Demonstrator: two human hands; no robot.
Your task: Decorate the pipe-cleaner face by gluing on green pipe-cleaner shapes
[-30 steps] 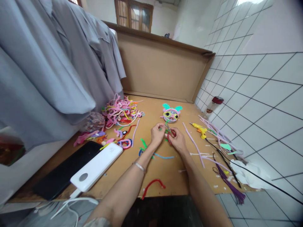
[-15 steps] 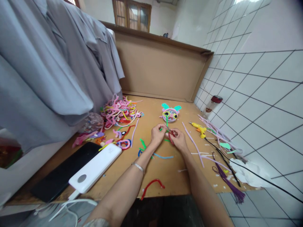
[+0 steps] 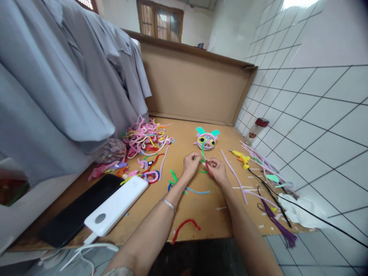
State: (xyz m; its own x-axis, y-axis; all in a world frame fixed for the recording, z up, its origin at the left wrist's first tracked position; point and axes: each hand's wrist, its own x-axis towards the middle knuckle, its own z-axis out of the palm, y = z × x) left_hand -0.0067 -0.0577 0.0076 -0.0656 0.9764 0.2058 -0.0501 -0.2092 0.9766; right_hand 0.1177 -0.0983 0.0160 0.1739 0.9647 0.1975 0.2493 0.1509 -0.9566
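Right hand [image 3: 216, 168] pinches scissors [image 3: 209, 168]; left hand [image 3: 192, 164] bunched, hold cannot be told. Green stem [image 3: 202, 148] between them, overlapping craft face [image 3: 211, 145] in view. Risk: loose stem slips, skewing any cut; close scissors could nick fingers.

No words, numbers or brands can be read. Left of the left hand [image 3: 191, 164] and nearer the body, the white power bank [image 3: 116, 207] bears a faint grey mark [image 3: 134, 184], too small to decipher. Beyond the right hand [image 3: 216, 170], rightward, a red-lidded jar [image 3: 257, 128] carries an illegible brown label [image 3: 252, 135].
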